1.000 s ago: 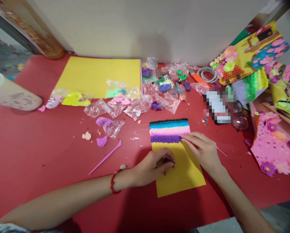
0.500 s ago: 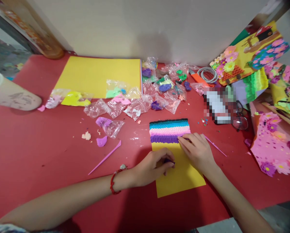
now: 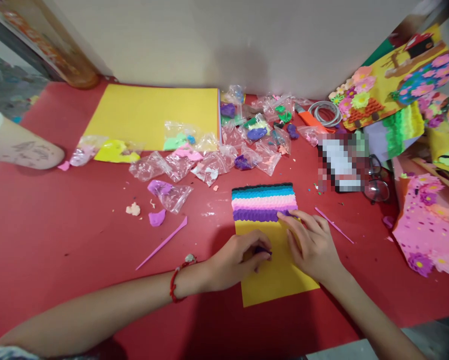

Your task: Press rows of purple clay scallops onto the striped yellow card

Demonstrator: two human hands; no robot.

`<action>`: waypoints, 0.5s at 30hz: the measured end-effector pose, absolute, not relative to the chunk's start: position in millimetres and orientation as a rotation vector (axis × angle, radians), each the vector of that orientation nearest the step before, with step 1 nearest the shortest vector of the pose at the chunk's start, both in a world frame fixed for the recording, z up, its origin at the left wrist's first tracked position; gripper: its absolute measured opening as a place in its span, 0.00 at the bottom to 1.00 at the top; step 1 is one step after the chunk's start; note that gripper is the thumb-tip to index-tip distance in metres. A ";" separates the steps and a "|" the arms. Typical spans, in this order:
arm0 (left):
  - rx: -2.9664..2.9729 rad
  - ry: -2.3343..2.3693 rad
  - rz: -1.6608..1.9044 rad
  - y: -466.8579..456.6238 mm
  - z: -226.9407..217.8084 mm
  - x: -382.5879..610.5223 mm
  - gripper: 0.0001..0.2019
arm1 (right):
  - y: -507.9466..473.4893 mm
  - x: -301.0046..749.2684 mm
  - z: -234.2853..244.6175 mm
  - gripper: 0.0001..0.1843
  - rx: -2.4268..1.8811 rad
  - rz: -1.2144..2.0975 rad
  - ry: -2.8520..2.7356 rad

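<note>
A yellow sheet of paper [image 3: 273,280] lies on the red table in front of me. Its upper part is covered by overlapping rows of clay [image 3: 264,202] in black, blue, white, pink and purple. Over the sheet's left edge, my left hand [image 3: 243,260] is closed on a lump of dark purple clay [image 3: 262,251], partly hidden by the fingers. My right hand [image 3: 312,240] rests at the right end of the lowest purple row, fingertips touching it. Its fingers are apart, and I see nothing gripped in them.
Pink modelling sticks [image 3: 162,243] lie on both sides of the sheet. Behind are bags of coloured clay [image 3: 209,167] and a large yellow sheet [image 3: 152,107]. A cup [image 3: 21,142] lies left; a phone [image 3: 339,165], glasses [image 3: 376,190] and clay-decorated pictures [image 3: 423,225] are right.
The fingers of my right hand have spread and shifted slightly right along the purple row. My left hand stays almost in place with the purple clay.
</note>
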State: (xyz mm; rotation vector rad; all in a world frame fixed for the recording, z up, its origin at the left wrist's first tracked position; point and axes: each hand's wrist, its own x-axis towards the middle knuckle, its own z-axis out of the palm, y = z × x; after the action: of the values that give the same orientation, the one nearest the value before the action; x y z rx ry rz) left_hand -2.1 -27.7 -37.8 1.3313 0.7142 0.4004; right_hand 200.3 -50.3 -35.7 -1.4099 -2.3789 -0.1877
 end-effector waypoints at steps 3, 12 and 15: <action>1.344 0.727 0.395 -27.9 -36.2 -1.2 0.02 | -54.2 198.4 -38.9 0.19 -1.426 -0.207 -2.357; 1.409 0.747 0.408 -30.7 -39.8 -0.2 0.03 | -61.8 197.6 -18.8 0.17 -1.421 -0.093 -2.151; 1.385 0.720 0.456 -31.4 -41.2 0.1 0.04 | -70.0 192.0 -14.3 0.14 -1.409 0.110 -2.096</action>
State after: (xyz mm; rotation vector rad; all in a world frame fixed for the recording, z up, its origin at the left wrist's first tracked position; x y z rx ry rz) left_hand 0.1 -31.4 -41.2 1.3845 0.7199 0.4562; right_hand 192.0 -70.0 -14.3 -1.4091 -2.0957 0.1104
